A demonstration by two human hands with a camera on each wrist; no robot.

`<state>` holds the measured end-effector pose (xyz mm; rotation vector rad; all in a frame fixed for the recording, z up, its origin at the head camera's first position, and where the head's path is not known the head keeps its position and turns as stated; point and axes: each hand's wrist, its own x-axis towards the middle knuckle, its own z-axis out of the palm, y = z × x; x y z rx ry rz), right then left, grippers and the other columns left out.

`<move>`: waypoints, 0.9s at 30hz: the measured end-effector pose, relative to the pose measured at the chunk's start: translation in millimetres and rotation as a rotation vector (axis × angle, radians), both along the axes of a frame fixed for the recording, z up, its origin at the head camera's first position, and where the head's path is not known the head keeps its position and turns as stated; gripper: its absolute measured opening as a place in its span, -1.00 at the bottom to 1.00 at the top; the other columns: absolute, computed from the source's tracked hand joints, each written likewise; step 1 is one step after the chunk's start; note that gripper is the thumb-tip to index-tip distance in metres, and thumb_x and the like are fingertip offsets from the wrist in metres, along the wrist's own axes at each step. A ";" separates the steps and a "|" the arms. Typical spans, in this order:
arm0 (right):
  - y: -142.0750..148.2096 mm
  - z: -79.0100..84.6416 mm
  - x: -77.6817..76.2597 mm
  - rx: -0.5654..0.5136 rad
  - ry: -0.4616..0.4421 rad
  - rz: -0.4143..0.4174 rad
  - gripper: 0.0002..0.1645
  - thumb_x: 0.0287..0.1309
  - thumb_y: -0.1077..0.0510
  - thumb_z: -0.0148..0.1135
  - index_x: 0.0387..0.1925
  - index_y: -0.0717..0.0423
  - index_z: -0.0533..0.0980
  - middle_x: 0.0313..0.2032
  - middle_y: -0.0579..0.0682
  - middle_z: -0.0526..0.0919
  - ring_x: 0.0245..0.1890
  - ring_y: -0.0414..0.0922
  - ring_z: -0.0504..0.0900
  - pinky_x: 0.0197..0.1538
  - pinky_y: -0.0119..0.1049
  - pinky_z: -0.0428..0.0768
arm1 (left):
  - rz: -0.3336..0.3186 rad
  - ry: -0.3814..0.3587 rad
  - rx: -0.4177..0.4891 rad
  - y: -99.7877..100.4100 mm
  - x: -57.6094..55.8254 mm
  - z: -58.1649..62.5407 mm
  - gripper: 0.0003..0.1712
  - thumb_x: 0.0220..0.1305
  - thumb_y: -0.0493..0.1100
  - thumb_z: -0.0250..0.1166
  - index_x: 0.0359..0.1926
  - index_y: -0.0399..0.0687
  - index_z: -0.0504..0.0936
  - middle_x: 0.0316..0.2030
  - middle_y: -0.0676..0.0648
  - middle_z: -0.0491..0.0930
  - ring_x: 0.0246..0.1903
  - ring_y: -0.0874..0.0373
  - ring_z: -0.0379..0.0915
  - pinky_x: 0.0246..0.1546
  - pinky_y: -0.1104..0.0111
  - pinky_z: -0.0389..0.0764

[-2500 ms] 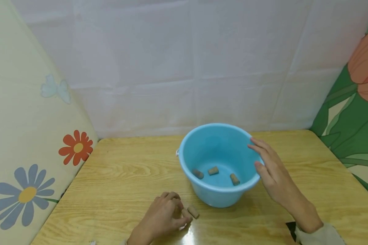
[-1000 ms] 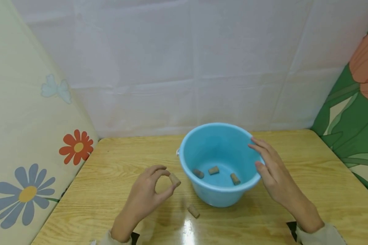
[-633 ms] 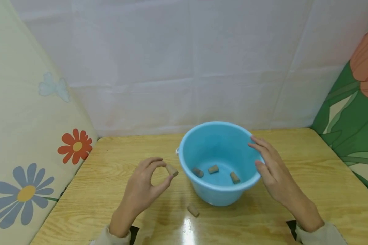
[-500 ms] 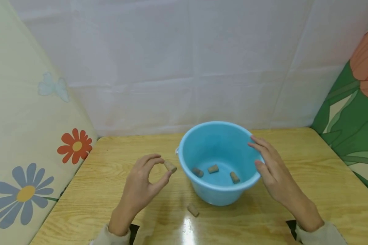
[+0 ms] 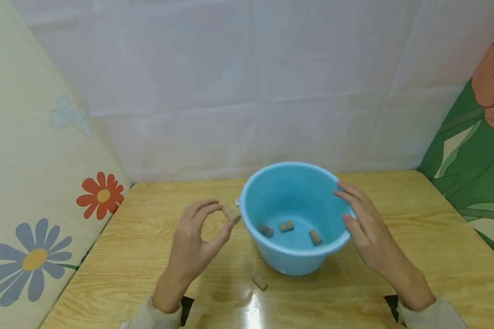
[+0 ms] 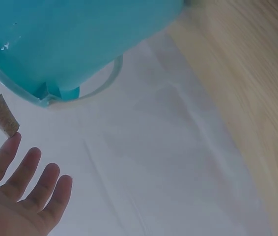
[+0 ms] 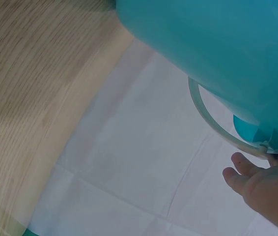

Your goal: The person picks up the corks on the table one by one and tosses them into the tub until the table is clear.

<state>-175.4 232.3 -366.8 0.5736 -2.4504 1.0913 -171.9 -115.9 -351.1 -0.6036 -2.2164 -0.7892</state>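
My left hand pinches a tapered cork by its ends between thumb and fingertip, just outside the near-left rim of a light blue bucket. In the left wrist view the cork shows below the rim, and the other fingers are spread. My right hand holds the bucket's right rim, thumb and fingertips over the edge. Two of its fingers stay outside, near the handle, in the right wrist view. Three corks lie on the bucket floor, one of them near the middle. Another cork lies on the table in front.
The wood-grain table meets a white cloth backdrop at its back edge. Flower-printed panels flank it on both sides. A bright light reflection lies on the table near the front.
My left hand has lifted one of the two table corks and carried it up beside the bucket's left rim, slightly nearer it in the last half second. The right hand has stayed on the rim.
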 end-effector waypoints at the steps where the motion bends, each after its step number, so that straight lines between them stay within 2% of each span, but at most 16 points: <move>1: 0.0 0.2 0.0 0.002 -0.001 -0.001 -0.46 0.38 0.28 -0.12 0.37 0.20 0.32 0.50 0.07 0.15 0.44 0.23 0.16 0.17 0.42 0.36 | -0.007 0.001 0.005 1.4 -0.1 0.9 -0.60 0.09 -0.09 0.46 -0.05 -0.15 0.68 0.01 -0.13 0.63 0.09 -0.04 0.50 0.07 0.03 0.59; 10: -0.4 -0.1 0.4 -0.006 -0.016 0.001 -0.45 0.40 0.27 -0.13 0.39 0.16 0.31 0.50 0.07 0.14 0.46 0.24 0.12 0.19 0.45 0.32 | -0.062 0.014 0.004 15.4 -2.2 6.2 -0.60 0.15 -0.04 0.41 -0.02 -0.14 0.68 0.02 -0.13 0.63 0.10 -0.03 0.49 0.04 0.04 0.61; 17: -0.5 -0.4 0.2 -0.020 -0.025 0.003 -0.45 0.40 0.28 -0.14 0.39 0.15 0.30 0.50 0.06 0.13 0.46 0.23 0.12 0.19 0.45 0.31 | -0.117 0.013 -0.026 26.3 -5.9 4.9 -0.59 0.27 0.06 0.33 -0.02 -0.13 0.67 0.03 -0.16 0.62 0.09 -0.02 0.49 0.03 0.07 0.62; 27: -0.6 -0.7 -0.1 -0.028 -0.022 0.009 -0.45 0.40 0.27 -0.14 0.39 0.15 0.30 0.50 0.06 0.13 0.47 0.23 0.11 0.22 0.45 0.27 | -0.108 -0.030 -0.049 36.2 -8.0 1.3 -0.63 0.20 0.02 0.39 -0.04 -0.08 0.68 0.05 -0.14 0.62 0.11 -0.02 0.49 0.06 0.10 0.64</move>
